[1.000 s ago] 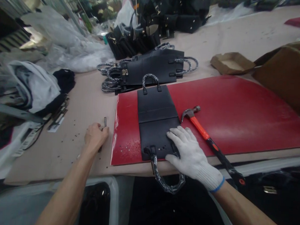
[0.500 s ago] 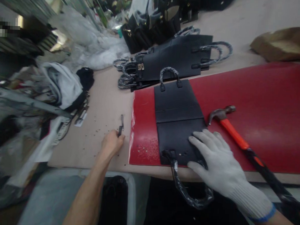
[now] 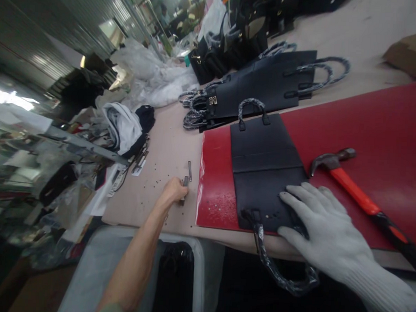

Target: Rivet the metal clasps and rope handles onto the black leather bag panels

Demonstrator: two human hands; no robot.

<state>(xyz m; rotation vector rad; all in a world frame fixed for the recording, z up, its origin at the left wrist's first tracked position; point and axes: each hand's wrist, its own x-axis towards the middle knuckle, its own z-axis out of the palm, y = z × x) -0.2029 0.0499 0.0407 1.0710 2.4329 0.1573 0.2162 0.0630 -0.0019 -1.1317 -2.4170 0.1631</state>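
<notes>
My left hand (image 3: 174, 191), bare, is closed around a small dark metal bar (image 3: 185, 181) at the table surface; its exact kind is unclear. Just beyond it lies a thin metal rod (image 3: 190, 171). A black leather bag panel (image 3: 268, 145) lies flat on a red board (image 3: 216, 174), with a plastic-wrapped handle (image 3: 252, 102) at its far end and another wrapped handle (image 3: 278, 277) hanging over the table's front edge. My right hand (image 3: 324, 227), in a white knit glove, rests with fingers spread on the panel's near right part. Small metal bits (image 3: 270, 216) show near the lower handle.
A claw hammer (image 3: 353, 185) with an orange and black handle lies on the board at right. Stacked black bag panels (image 3: 259, 87) lie behind, near black bags (image 3: 229, 49). Left are a cloth bundle (image 3: 121, 124) and clear plastic (image 3: 152, 75); below stands a grey bin (image 3: 198, 275).
The view has swung left, so everything appears farther right. More of the metal bar shows in my left hand, below the fingers too. My right hand stays on the panel.
</notes>
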